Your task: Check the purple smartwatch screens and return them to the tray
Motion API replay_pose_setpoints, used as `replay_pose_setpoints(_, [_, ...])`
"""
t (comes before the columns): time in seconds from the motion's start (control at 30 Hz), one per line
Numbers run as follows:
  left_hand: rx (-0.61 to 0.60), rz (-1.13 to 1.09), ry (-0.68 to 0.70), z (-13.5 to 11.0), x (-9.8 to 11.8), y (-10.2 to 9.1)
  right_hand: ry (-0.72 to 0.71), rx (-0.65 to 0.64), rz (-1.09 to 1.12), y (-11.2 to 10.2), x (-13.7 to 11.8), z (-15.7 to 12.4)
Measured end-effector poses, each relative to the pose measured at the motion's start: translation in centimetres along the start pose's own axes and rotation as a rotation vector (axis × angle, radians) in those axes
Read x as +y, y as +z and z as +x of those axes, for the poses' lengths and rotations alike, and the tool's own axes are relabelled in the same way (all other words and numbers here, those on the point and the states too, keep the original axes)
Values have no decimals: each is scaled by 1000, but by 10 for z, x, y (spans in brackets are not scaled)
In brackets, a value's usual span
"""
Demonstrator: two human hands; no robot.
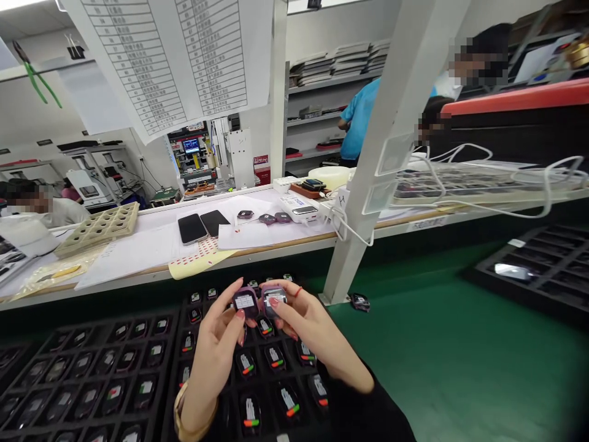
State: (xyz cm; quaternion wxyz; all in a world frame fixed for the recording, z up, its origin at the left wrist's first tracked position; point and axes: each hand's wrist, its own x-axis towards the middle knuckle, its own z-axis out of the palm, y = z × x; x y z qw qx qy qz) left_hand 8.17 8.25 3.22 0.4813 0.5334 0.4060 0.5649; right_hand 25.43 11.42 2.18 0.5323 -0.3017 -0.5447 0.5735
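My left hand (pixel 219 334) grips a dark purple watch case (pixel 245 302) with a white label on its face, thumb and fingers at its edges. Right beside it, my right hand (pixel 299 312) holds a second purple watch case (pixel 274 299), its thumb lying over the labelled face. Both cases are side by side, faces turned up toward me; I cannot tell whether they touch. Below my hands lies a black compartment tray (pixel 264 402) with several similar watch cases in its slots, many bearing white labels and red-green strips.
Another black tray (pixel 103 359) of watch cases lies at left. One more watch case (pixel 359 301) rests on the green surface by the white post (pixel 350 258). Phones (pixel 192 228) and papers lie on the raised shelf. Loose white cables (pixel 506 209) hang at right. Co-workers are in the background.
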Motion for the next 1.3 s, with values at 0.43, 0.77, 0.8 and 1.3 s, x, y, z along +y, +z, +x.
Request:
replay_pose_setpoints(0.43, [76,27,-16,5,-5,-8,68,7,16,1,1,2])
replay_pose_setpoints(0.77, [114,57,56,3,-5,-6,54,-61,-1,0,-6,-4])
replay_pose_setpoints(0.8, [123,60,54,3,-5,-5,48,-75,5,0,-8,-6])
replay_pose_setpoints(1.3, [22,-9,-41,-40,-3,-17,-210,-32,-177,-3,-16,-91])
